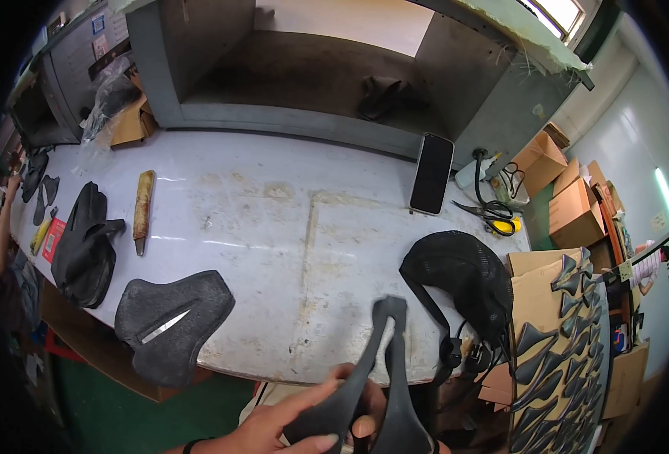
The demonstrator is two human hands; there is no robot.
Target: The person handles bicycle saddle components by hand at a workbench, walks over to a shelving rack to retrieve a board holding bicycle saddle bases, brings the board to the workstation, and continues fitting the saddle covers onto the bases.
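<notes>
I hold a black plastic saddle shell (386, 356) with a long centre slot at the near edge of the table, its narrow nose pointing away from me. My left hand (274, 427) grips its left side, fingers laid along the rail and thumb beneath. My right hand (364, 425) is mostly hidden behind the shell. Only some of its fingers show through the slot, holding the shell from below.
On the worn white table (289, 219) lie a grey saddle cover (172, 321) with a blade on it, a pile of black covers (85, 246), a wooden-handled tool (144, 208), a phone (432, 172) and a black mesh piece (463, 276). A cardboard sheet with several black shells (569, 356) stands right. A person's arm (1, 242) is far left.
</notes>
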